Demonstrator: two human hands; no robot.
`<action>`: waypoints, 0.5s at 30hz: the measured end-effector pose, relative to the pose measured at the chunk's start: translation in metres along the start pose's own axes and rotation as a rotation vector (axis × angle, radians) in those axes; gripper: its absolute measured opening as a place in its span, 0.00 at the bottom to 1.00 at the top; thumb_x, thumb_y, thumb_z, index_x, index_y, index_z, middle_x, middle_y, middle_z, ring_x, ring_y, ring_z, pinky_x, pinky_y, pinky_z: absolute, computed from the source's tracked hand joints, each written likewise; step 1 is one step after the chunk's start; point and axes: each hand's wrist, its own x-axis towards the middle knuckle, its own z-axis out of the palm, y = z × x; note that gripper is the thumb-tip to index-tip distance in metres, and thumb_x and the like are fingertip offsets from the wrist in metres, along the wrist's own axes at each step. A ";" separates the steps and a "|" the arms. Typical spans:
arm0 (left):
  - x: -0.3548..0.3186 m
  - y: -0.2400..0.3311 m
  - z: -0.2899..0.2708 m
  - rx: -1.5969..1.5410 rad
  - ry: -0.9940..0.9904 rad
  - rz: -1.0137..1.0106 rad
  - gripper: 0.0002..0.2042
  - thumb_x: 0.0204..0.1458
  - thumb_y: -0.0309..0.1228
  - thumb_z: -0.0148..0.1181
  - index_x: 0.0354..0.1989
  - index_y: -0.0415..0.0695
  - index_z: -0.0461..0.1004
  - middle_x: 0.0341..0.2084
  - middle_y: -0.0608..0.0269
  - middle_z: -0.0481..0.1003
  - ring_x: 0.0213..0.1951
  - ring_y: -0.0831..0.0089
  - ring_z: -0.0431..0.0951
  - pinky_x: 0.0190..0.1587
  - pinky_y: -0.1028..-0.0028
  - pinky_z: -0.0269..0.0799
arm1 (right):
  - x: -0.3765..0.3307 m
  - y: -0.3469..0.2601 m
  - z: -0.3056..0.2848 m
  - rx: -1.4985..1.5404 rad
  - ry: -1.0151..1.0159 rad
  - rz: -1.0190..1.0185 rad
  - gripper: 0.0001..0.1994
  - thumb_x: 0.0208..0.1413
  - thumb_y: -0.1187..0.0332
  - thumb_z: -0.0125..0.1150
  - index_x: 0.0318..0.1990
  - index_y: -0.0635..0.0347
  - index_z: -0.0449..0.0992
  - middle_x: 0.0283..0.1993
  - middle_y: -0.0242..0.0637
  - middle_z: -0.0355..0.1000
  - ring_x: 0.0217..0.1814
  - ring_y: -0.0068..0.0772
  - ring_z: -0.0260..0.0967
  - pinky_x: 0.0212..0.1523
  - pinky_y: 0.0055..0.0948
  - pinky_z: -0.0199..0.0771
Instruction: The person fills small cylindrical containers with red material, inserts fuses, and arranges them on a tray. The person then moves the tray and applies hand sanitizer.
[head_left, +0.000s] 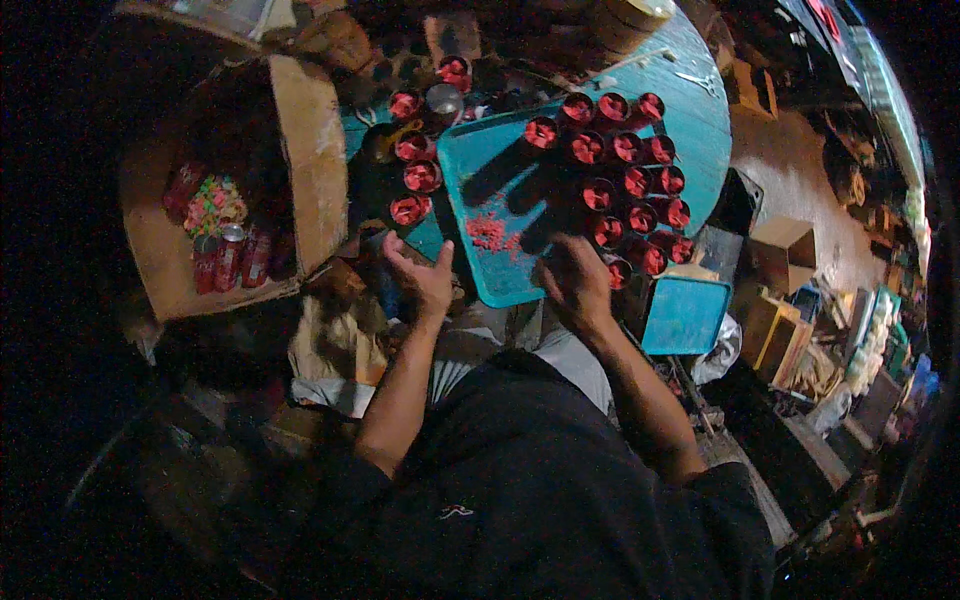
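The left hand [422,275] hovered open and empty beside the teal plastic tray [480,190], while the right hand [572,280] rested on it, grip unclear, near small red-filled cups [640,185].

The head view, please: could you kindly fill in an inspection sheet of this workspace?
Surface: round teal table, dimly lit.
Job's things: teal tray carrying red-filled cups and loose red bits; more cups left of it.
Clutter: cardboard box holding cans; small teal tray.
Hands: left hand open, empty, off the tray's near-left corner; right hand at its near edge, grip unclear.
Cables: nothing seen.
Surroundings: crowded floor with boxes.
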 end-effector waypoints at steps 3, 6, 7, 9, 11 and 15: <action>0.042 -0.027 0.013 0.036 0.070 0.033 0.39 0.46 0.37 0.76 0.65 0.36 0.61 0.58 0.43 0.69 0.59 0.47 0.69 0.62 0.53 0.65 | 0.088 -0.004 0.074 -0.081 -0.094 -0.128 0.25 0.51 0.69 0.70 0.57 0.61 0.71 0.47 0.48 0.73 0.46 0.55 0.75 0.44 0.43 0.77; 0.066 -0.060 0.031 0.041 0.019 0.019 0.34 0.48 0.31 0.72 0.63 0.36 0.65 0.56 0.45 0.71 0.57 0.51 0.72 0.61 0.57 0.68 | 0.135 -0.019 0.126 -0.075 -0.142 -0.171 0.28 0.55 0.65 0.63 0.64 0.60 0.64 0.58 0.53 0.68 0.51 0.61 0.74 0.48 0.50 0.77; 0.068 -0.074 0.035 -0.057 0.019 -0.025 0.31 0.48 0.29 0.71 0.62 0.36 0.66 0.54 0.46 0.72 0.55 0.53 0.73 0.61 0.58 0.68 | 0.144 -0.020 0.144 -0.051 -0.165 -0.181 0.28 0.56 0.65 0.62 0.64 0.60 0.64 0.57 0.53 0.69 0.50 0.62 0.74 0.48 0.51 0.77; 0.069 -0.109 0.036 -0.347 0.039 -0.117 0.28 0.49 0.25 0.68 0.60 0.36 0.68 0.52 0.49 0.75 0.53 0.56 0.76 0.60 0.61 0.70 | 0.147 -0.008 0.179 -0.012 -0.205 -0.188 0.29 0.56 0.65 0.61 0.65 0.58 0.62 0.56 0.53 0.70 0.49 0.64 0.74 0.47 0.53 0.77; 0.057 -0.065 0.026 -0.344 0.058 -0.039 0.28 0.45 0.20 0.69 0.58 0.36 0.70 0.49 0.53 0.76 0.51 0.62 0.76 0.59 0.64 0.72 | 0.146 0.015 0.198 0.009 -0.147 -0.119 0.30 0.51 0.64 0.68 0.62 0.57 0.66 0.50 0.50 0.72 0.49 0.61 0.74 0.46 0.52 0.77; 0.042 -0.037 -0.018 -0.240 0.002 0.005 0.30 0.45 0.25 0.76 0.57 0.35 0.70 0.48 0.52 0.76 0.49 0.62 0.78 0.55 0.65 0.75 | 0.140 0.016 0.200 0.049 -0.040 -0.058 0.30 0.47 0.64 0.73 0.59 0.57 0.68 0.47 0.48 0.74 0.49 0.59 0.75 0.46 0.50 0.78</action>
